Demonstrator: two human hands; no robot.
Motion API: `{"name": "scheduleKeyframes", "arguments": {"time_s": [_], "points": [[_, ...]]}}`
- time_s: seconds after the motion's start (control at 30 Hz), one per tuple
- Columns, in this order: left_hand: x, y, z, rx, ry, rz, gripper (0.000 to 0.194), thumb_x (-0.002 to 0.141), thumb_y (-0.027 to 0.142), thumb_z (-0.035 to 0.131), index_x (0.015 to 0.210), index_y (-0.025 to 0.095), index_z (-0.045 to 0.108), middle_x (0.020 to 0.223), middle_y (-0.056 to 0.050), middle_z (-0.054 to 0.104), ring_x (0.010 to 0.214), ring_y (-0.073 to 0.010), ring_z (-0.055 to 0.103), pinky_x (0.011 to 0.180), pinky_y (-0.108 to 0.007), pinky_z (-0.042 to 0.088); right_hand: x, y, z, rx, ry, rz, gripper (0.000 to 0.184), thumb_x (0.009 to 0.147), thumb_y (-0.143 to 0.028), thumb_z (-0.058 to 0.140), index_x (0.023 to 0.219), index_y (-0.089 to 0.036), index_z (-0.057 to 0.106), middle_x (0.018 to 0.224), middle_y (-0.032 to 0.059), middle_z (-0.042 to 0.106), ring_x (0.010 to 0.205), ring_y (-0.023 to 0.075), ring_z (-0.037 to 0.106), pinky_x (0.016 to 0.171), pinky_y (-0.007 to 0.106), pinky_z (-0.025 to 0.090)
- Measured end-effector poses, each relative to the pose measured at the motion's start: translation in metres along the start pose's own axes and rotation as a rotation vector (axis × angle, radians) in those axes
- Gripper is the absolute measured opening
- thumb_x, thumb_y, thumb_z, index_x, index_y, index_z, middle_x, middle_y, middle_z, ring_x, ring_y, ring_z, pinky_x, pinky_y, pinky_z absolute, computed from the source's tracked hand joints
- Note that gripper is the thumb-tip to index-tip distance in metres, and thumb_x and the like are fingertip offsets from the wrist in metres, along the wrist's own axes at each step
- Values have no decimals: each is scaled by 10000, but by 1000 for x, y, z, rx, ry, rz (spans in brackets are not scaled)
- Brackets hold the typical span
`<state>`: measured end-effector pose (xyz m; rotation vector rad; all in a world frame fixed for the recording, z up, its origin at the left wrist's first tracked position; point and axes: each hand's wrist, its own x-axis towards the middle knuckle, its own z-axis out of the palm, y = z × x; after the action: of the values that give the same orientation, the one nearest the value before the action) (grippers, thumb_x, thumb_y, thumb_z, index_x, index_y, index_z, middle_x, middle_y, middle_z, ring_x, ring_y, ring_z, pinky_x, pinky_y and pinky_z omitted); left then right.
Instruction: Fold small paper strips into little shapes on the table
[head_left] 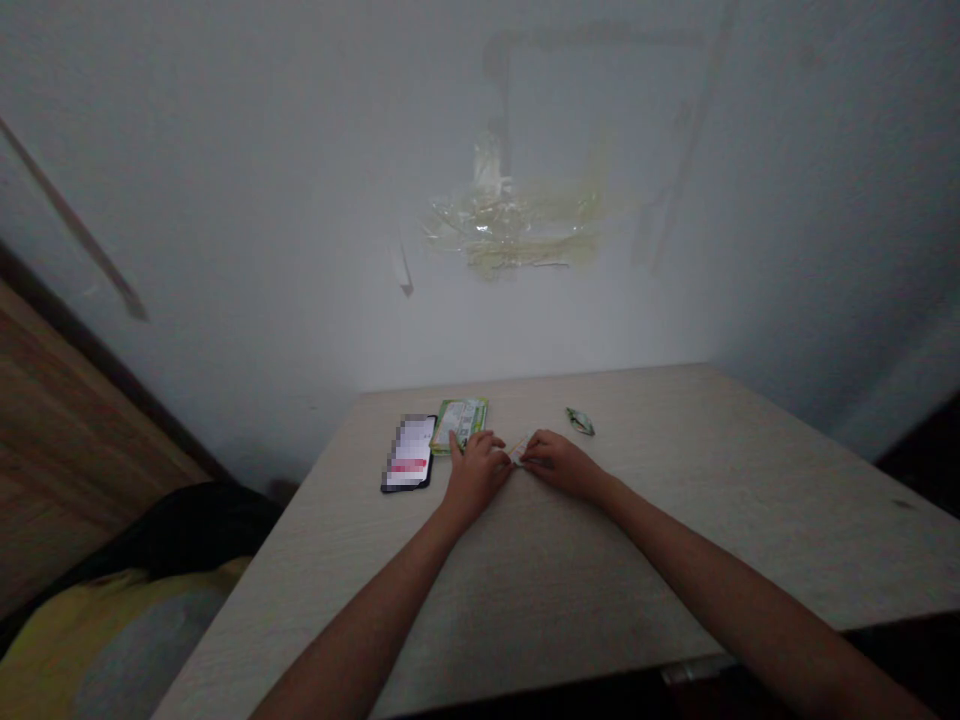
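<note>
My left hand [478, 472] and my right hand [564, 464] meet at the middle of the table. Between their fingertips is a small pale, flat packet [518, 454] with a thin tan line across it; its exact kind is too small to make out. Both hands pinch it from opposite sides, fingers closed. Just beyond my left hand lies a green and white printed box [461, 413], partly covered by the fingers. A small crumpled green wrapper [580, 421] rests apart, beyond my right hand.
A phone [410, 455] with a lit screen lies left of the box. The pale wooden table [675, 430] stands against a wall [300, 200] with peeling clear tape [517, 225]. Yellow and grey cloth [127, 640] is at lower left, beside a wooden panel [67, 430].
</note>
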<state>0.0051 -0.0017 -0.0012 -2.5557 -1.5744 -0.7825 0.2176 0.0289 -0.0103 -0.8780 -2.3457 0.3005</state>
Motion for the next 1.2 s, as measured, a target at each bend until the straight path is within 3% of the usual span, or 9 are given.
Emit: {"name": "scheduleKeyframes", "arguments": {"time_s": [0.27, 0.47, 0.63, 0.83, 1.2], "points": [[-1, 1, -2, -21, 6, -37, 108, 855, 325, 611, 927, 283, 681, 1175, -23, 644, 1257, -253, 478, 1119, -719, 19, 3, 0, 0, -21, -21, -13, 179, 904, -224, 595, 1006, -217, 740, 936, 68, 669, 900, 175, 608, 825, 296, 466], [-3, 0, -4, -30, 31, -10, 111, 864, 314, 600, 934, 294, 684, 1186, -24, 635, 1254, -231, 482, 1137, -683, -3, 4, 4, -1, -111, -12, 73, 193, 929, -241, 562, 1006, -205, 736, 917, 68, 679, 892, 180, 609, 807, 292, 458], [-4, 1, -3, 39, 30, 10, 187, 892, 384, 565, 1002, 392, 715, 1292, -2, 601, 1312, -268, 425, 1116, -709, -38, 3, 4, -3, -111, 32, 149, 222, 951, -265, 531, 1035, -194, 724, 912, 70, 685, 891, 188, 608, 816, 302, 454], [-4, 4, 0, 137, 13, 3, 313, 904, 401, 537, 1199, 468, 620, 1426, 4, 517, 1357, -329, 366, 1087, -757, -12, 4, 7, -2, -87, 41, 175, 220, 949, -260, 529, 1031, -189, 721, 916, 71, 687, 886, 190, 608, 813, 307, 453], [-5, 8, -1, 256, 6, 17, 362, 930, 485, 454, 1279, 475, 551, 1455, -19, 492, 1357, -350, 377, 1044, -802, 58, 3, 6, -4, -56, 19, 167, 206, 944, -267, 544, 997, -191, 728, 886, 61, 677, 877, 177, 595, 823, 295, 446]]}}
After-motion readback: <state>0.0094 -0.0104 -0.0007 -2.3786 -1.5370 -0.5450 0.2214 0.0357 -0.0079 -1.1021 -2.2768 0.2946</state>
